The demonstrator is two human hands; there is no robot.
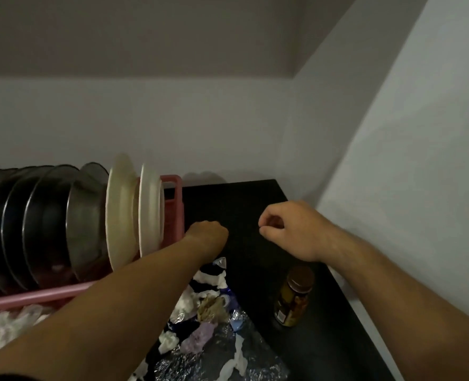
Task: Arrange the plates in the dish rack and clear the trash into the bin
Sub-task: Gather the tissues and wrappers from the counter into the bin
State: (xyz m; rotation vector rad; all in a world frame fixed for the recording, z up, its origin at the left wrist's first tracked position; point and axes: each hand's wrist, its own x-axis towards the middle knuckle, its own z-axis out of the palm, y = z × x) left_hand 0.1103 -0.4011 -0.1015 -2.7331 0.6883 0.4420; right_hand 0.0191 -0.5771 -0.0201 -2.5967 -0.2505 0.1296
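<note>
Head view, looking down at a black counter (pixel 255 204). Plates stand on edge in a pink rack (pixel 173 204) at left: two cream plates (pixel 122 213) nearest, dark metal ones (pixel 35 224) behind. They look stiff, smooth and breakable, best held by the rim. Trash (pixel 208 312), crumpled tissue, foil and wrappers, lies heaped on the counter just beside the rack; it should be light and soft, easy to scoop in a fist. A brown jar (pixel 294 295) stands near the heap. The left hand (pixel 207 235) is curled, knuckles up, beside the cream plates; whether it holds anything I cannot tell. The right hand (pixel 291 229) hovers apart, fingers loosely pinched, seemingly empty. No bin shows. The left forearm hides part of the trash.
</note>
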